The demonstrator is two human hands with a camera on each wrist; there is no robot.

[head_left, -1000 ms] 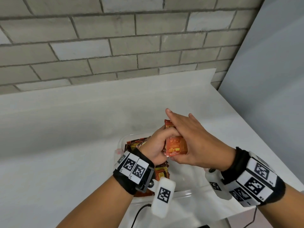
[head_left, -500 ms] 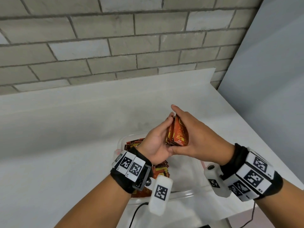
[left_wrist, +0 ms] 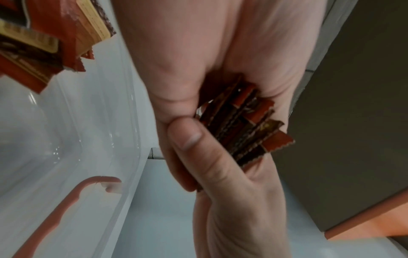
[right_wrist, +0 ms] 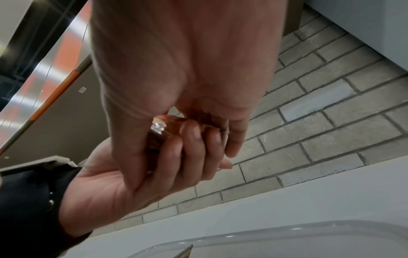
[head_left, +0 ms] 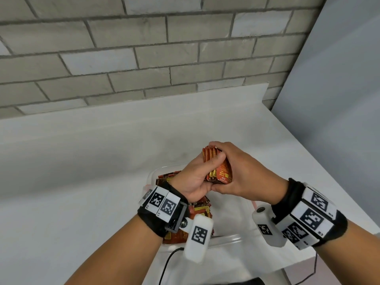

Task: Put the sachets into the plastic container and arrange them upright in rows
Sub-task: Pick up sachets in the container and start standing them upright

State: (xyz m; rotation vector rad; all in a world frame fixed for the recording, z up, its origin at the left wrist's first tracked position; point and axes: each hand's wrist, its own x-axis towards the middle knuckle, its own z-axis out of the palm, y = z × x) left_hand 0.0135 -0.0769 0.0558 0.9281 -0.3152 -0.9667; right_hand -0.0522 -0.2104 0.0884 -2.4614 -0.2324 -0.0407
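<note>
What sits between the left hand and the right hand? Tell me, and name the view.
A stack of red sachets, pressed between the left hand and the right hand, above the plastic container. The head view shows it best; the left wrist view shows the stack's edges.

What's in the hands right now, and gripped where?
A stack of red-orange foil sachets, held above the clear plastic container: left hand wraps one broad face, right hand the other face and far edge.
</note>
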